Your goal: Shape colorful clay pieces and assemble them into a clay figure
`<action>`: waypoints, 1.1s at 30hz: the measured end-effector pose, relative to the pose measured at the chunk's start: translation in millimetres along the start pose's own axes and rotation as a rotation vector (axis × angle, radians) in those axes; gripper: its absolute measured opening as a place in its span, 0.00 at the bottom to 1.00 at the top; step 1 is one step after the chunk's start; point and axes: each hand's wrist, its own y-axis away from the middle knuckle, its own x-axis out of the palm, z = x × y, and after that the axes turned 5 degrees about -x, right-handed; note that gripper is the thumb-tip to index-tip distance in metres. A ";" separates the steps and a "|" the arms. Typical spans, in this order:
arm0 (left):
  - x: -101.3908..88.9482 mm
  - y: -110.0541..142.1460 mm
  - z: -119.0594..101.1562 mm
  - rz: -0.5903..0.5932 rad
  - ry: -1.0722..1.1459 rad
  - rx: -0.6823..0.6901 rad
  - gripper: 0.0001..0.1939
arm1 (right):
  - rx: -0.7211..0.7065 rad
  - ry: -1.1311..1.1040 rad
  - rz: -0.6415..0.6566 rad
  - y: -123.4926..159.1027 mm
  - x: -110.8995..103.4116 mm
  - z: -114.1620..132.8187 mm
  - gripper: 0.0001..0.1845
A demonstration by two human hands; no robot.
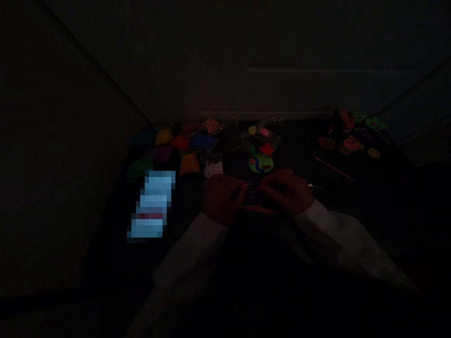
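Observation:
The scene is very dim. My left hand (221, 199) and my right hand (287, 190) meet at the middle of a dark mat, both closed around a small dark piece (255, 195) with a red-pink edge. Its shape is mostly hidden by my fingers, and I cannot tell what it is. Just beyond my hands lies a round green craft piece (260, 164) with red and blue on it. A small white packet (213, 169) is nearest on the left.
Bagged modelling clay in several colours, including an orange bag (189, 164) and a blue bag (203, 142), lies at the back. Colourful cut-out shapes (348, 138) and a pink stick (334, 168) are at right. A pixelated blue patch (151, 206) covers something at left. A white wall panel (282, 56) stands behind.

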 end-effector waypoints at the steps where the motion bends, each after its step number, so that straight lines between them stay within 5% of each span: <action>1: -0.1 0.1 -0.3 -0.006 0.004 0.010 0.06 | 0.005 0.000 -0.005 0.2 -0.3 0.3 0.08; 11: -1.7 0.5 -7.6 0.010 0.043 0.117 0.05 | -0.051 -0.003 0.068 0.1 0.4 3.6 0.07; 33: -1.2 1.5 -7.3 -0.009 0.056 0.117 0.05 | -0.097 0.043 0.094 0.0 1.6 2.1 0.07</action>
